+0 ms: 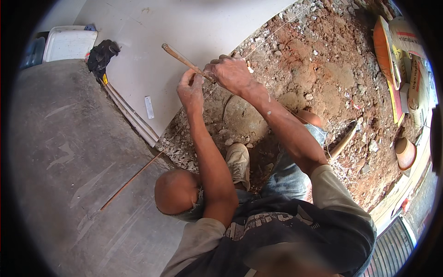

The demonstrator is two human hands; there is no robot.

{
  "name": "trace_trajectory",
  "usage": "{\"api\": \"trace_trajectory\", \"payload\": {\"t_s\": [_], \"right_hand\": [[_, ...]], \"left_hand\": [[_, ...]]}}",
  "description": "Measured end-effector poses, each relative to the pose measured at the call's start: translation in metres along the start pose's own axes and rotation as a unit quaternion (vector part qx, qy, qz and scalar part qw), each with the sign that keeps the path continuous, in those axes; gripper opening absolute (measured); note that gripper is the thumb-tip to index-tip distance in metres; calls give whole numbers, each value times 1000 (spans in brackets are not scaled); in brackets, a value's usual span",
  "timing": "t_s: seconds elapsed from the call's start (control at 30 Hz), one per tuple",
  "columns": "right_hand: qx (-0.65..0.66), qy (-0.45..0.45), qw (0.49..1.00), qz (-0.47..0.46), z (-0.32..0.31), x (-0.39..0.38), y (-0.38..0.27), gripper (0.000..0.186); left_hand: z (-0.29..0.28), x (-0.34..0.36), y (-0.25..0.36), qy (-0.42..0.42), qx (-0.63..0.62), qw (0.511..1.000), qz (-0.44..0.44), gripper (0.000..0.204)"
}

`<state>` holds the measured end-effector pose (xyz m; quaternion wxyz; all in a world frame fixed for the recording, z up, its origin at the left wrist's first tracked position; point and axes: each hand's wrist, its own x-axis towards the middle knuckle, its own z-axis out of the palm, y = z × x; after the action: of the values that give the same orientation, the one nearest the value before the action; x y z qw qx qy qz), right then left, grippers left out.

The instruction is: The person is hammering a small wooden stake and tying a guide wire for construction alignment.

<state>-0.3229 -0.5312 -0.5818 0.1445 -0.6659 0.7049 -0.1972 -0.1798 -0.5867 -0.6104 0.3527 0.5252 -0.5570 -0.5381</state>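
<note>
Left hand (pixel 191 96) and right hand (pixel 234 76) close together, both clamped near one end of a slim brown wooden-looking stick (pixel 179 56), where rubble-strewn reddish-brown soil (pixel 332 69) meets smooth white surface (pixel 184 23). Work looks unfinished: stick in hand, not set down; remainder cannot be told

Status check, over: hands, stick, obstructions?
Left hand and right hand meet at lower end of brown stick, grip detail hidden. Stick's upper end free. Nothing visibly blocking hands; thin rod lies apart, to the left.
</note>
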Motion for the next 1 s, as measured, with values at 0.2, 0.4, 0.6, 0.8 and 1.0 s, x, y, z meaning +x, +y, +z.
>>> {"api": "trace_trajectory", "payload": {"t_s": [0.2, 0.4, 0.6, 0.8, 1.0], "right_hand": [[-30, -79, 996, 39, 26, 6, 8, 19], [-64, -81, 993, 59, 66, 8, 29, 16], [-69, -101, 991, 60, 79, 13, 25, 17], [-78, -91, 990, 76, 94, 20, 41, 20], [-80, -162, 978, 107, 90, 26, 32, 20]], "left_hand": [[3, -5, -39, 6, -5, 999, -40, 22], [18, -10, -66, 31, -34, 996, -72, 21], [9, -10, -85, 42, 5, 997, -71, 23], [16, -6, -87, 53, 79, 995, -9, 24], [20, -14, -80, 31, 224, 971, 74, 23]]}}
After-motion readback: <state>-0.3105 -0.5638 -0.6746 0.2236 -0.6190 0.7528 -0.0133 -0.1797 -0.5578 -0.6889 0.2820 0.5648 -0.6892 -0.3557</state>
